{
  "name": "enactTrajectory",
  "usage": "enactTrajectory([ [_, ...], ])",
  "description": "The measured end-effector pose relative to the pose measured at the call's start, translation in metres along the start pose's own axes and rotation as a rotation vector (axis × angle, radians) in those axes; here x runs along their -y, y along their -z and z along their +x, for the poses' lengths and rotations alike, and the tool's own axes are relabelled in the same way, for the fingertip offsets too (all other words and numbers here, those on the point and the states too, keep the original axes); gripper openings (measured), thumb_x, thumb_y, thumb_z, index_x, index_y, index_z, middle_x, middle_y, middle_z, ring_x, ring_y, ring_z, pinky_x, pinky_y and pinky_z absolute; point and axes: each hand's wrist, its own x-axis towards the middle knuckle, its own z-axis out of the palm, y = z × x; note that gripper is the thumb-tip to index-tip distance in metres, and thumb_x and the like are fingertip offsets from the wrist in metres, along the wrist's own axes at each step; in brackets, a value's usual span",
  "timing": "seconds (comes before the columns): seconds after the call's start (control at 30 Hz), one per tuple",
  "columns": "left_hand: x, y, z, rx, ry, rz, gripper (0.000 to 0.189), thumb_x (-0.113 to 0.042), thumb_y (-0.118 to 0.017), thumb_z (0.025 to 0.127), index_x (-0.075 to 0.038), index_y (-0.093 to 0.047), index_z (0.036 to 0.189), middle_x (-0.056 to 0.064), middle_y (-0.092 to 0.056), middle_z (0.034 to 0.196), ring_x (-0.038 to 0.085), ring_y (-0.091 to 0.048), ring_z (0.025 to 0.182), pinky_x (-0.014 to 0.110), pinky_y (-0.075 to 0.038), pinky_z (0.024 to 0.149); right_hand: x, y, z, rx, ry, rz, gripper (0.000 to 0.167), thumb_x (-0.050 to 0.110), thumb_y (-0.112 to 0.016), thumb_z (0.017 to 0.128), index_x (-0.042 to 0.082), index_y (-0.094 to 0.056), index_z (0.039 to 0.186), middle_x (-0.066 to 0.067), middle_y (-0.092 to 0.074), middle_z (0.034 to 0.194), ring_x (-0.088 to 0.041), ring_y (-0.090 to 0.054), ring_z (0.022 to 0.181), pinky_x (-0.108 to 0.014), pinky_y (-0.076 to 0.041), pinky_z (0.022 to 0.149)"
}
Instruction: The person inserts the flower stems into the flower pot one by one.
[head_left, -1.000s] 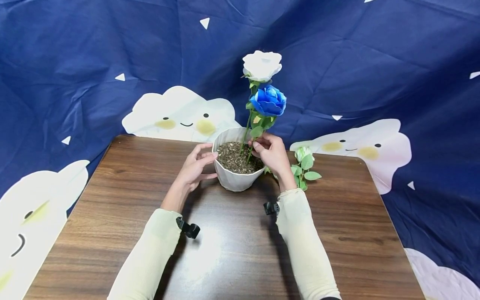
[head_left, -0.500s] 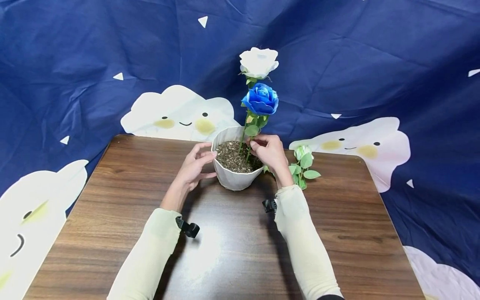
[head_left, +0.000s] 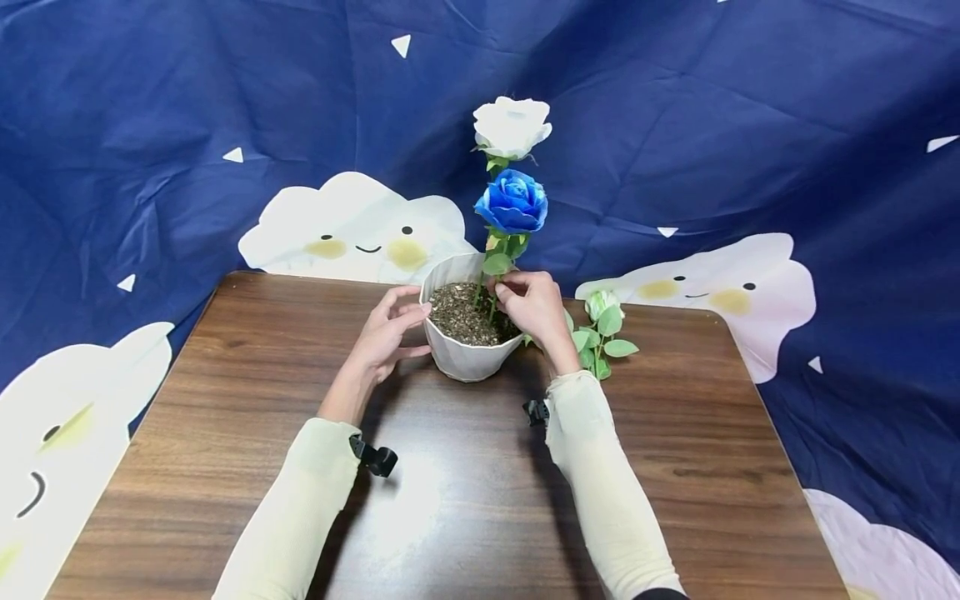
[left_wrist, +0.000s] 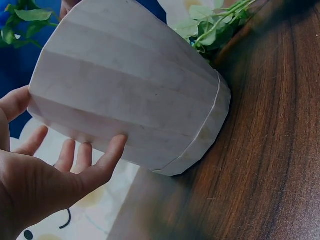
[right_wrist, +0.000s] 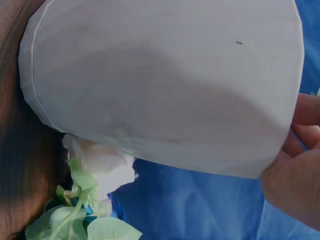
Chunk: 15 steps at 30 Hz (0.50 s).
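Observation:
A white faceted flower pot [head_left: 467, 360] holding dark soil [head_left: 459, 318] stands at the table's far side. In it a white rose [head_left: 512, 127] rises upright, with a blue rose [head_left: 513, 202] in front of and below it. My right hand [head_left: 534, 310] pinches the blue rose's stem low, just above the soil; in the right wrist view that hand [right_wrist: 295, 170] is partly out of frame beside the rim. With spread, mostly straight fingers, my left hand [head_left: 382, 335] touches the pot's left side. The left wrist view has these fingertips [left_wrist: 119, 141] against the wall.
Right of the pot, a greenish-white rose [head_left: 602, 305] with green leaves lies on the brown wooden table [head_left: 675, 467]. A pale flower head [right_wrist: 102, 162] shows beside the pot's base in the right wrist view. A blue curtain [head_left: 637, 125] with printed clouds hangs directly behind the table.
The blue rose has tipped leftward to stand more upright, and its bloom now sits under the white one. My right hand has shifted slightly left with the stem. The left hand keeps its place.

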Motion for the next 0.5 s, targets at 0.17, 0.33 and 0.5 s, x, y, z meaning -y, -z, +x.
enactTrajectory([
  [0.17, 0.001, 0.001, 0.000, 0.008, 0.001, 0.002, 0.051, -0.017, -0.067, 0.098, -0.014, -0.046, 0.144, 0.006, -0.052, 0.119, 0.022, -0.052, 0.109, 0.057, -0.058, 0.090, -0.003, 0.001, -0.002, 0.019, 0.030, 0.043, 0.019, 0.006, -0.065, 0.095, -0.001, -0.077, 0.108, -0.015, -0.075, 0.103, -0.027, -0.073, 0.095, -0.027, -0.062, 0.080],
  [0.33, 0.002, 0.001, 0.001, 0.009, 0.001, 0.005, 0.051, -0.016, -0.067, 0.098, -0.014, -0.046, 0.144, 0.007, -0.052, 0.121, 0.022, -0.054, 0.108, 0.056, -0.059, 0.088, -0.008, 0.004, -0.006, -0.008, 0.044, 0.217, 0.029, 0.000, -0.065, 0.094, -0.010, -0.067, 0.121, -0.026, -0.069, 0.115, -0.034, -0.067, 0.110, -0.028, -0.058, 0.091],
  [0.5, 0.001, 0.001, 0.001, 0.004, 0.000, 0.005, 0.050, -0.016, -0.067, 0.098, -0.015, -0.047, 0.143, 0.007, -0.053, 0.120, 0.021, -0.054, 0.109, 0.055, -0.060, 0.088, -0.015, 0.013, -0.013, -0.096, 0.050, 0.423, 0.037, -0.010, -0.061, 0.094, -0.017, -0.057, 0.130, -0.034, -0.062, 0.125, -0.042, -0.061, 0.120, -0.028, -0.055, 0.099],
])
